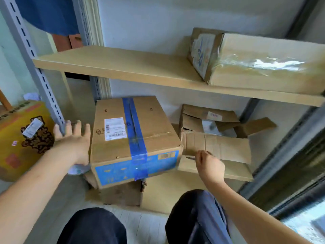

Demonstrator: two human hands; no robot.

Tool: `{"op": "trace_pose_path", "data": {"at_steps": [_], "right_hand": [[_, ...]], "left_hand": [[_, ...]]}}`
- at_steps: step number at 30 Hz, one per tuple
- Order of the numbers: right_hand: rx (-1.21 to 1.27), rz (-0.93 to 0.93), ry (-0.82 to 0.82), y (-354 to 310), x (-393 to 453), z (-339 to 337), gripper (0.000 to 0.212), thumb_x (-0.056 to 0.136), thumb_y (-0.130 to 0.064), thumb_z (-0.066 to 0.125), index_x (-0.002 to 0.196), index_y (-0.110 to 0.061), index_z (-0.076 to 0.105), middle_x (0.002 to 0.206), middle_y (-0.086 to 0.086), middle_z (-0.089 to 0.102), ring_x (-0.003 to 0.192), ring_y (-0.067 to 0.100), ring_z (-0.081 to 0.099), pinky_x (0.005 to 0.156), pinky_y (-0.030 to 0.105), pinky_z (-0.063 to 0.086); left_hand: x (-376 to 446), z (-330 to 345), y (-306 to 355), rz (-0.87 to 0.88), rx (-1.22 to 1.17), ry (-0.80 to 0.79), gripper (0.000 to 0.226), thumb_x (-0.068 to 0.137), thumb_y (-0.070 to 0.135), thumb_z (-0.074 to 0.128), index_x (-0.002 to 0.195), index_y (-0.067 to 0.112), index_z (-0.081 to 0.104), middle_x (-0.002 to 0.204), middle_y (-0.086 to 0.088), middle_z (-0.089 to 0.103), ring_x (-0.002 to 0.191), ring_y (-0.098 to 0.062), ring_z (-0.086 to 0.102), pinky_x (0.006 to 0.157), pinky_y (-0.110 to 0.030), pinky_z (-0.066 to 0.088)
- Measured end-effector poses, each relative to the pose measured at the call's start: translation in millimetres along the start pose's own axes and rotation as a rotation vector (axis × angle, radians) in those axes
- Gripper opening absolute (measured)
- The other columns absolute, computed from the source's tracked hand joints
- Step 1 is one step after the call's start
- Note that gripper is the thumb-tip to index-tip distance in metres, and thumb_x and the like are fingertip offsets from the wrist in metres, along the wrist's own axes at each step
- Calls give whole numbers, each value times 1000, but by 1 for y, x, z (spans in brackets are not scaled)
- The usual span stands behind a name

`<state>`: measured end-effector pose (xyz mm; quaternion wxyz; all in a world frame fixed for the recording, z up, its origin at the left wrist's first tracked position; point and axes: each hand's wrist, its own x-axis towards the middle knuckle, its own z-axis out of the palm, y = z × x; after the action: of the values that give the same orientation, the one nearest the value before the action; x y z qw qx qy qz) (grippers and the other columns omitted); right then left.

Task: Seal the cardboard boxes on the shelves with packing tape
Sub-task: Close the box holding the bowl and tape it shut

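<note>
A closed cardboard box [112,143] sealed with blue tape [134,131] sits on flattened cardboard on the floor level of the shelving. My left hand [73,141] is open, fingers spread, pressed against that box's left side. A pale roundish object [78,169] shows under my left wrist; I cannot tell what it is. To the right lies an open box [211,124] with crumpled flaps. My right hand [209,164] is curled with the fingertips pinched on the front edge of its long front flap [226,147].
A wooden shelf board [123,67] above carries a box wrapped in clear tape [263,67] at the right. A yellow printed carton [21,138] stands left of the grey slotted upright [35,59]. A dark metal frame [284,141] borders the right. My knees [98,226] are below.
</note>
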<state>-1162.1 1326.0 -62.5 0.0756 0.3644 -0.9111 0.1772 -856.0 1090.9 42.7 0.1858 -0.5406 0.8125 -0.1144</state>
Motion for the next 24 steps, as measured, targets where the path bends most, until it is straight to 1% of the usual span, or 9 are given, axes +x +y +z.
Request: {"op": "trace_pose_path", "data": {"at_steps": [2,4,6,8,12,17,19,22,24], "right_hand": [[-119,22,-132,36,6,8,29,98,-21,40,113,-17,65,107,6,69,94,28,64,67,32,43],[-148,-2,-212,57,13,19,34,98,-14,42,126,-18,61,124,6,64,109,26,59,84,32,44],[-127,-30,-281,68,19,30,35,99,-15,42,130,-20,56,133,5,58,116,26,55,91,31,43],[-100,-28,-303,75,26,38,34,102,-19,39,132,-18,55,134,7,55,116,27,54,90,32,43],[-166,-76,-287,77,29,39,24,99,-11,44,113,-11,63,114,10,63,100,27,60,82,33,48],[-316,-26,-281,62,31,22,23,95,-8,48,106,-13,68,109,7,67,96,26,59,83,30,44],[-277,29,-359,55,32,10,18,94,-11,50,103,-13,66,106,7,67,88,25,57,78,30,45],[-206,17,-559,49,10,-15,5,91,-18,55,88,-15,58,85,0,62,80,21,62,63,25,46],[-136,-19,-671,41,-9,-37,14,86,-25,62,74,-18,61,69,-6,63,66,11,61,54,18,44]], "left_hand": [[-10,-27,24,76,-156,244,100,84,36,62,158,17,-2,163,-14,-4,150,-38,-4,121,-56,-2],[-18,-40,64,266,-353,559,78,85,27,62,155,19,28,156,-11,21,142,-35,18,118,-52,12],[-22,-43,109,429,-505,683,60,87,27,62,145,21,47,146,-8,37,132,-32,32,110,-49,25],[-18,-35,142,497,-553,625,51,93,34,57,143,24,50,145,-5,38,132,-29,33,109,-47,27],[4,-7,160,478,-632,486,44,100,40,47,142,26,50,144,-1,38,132,-24,32,111,-42,27],[16,13,138,519,-706,605,31,100,27,50,126,19,65,126,1,54,121,-21,43,105,-41,37],[12,8,119,535,-742,696,31,99,27,45,115,19,71,117,3,59,114,-20,47,100,-40,41],[8,5,67,372,-816,756,25,96,18,50,107,17,72,108,0,62,104,-24,52,92,-35,41],[10,17,26,153,-879,644,22,97,18,52,112,18,69,111,-2,61,107,-26,54,93,-38,44]]}}
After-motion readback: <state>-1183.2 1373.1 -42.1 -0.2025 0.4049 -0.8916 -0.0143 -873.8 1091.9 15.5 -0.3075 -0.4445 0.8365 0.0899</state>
